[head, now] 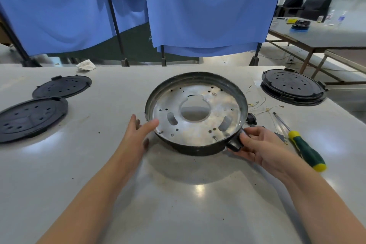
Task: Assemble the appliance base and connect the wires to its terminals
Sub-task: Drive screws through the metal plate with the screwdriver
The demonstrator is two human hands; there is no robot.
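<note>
Head view: the round appliance base (196, 114), a dark-walled pan with a shiny perforated metal floor and a large central hole, sits in the middle of the pale surface (178, 204). The left hand (138, 134) is beside its near-left rim with fingers straight and apart, thumb reaching over the rim, grip on nothing. The right hand (257, 144) has its grip clamped on a black tab (234, 144) at the base's near-right edge. Thin wires (263, 107) with small terminals lie loose on the surface just right of the base, near a green-and-yellow screwdriver (303, 144). Two black perforated plates (61, 86) (29, 119) lie to the left, and a stack of black plates (293, 86) stands at far right
</note>
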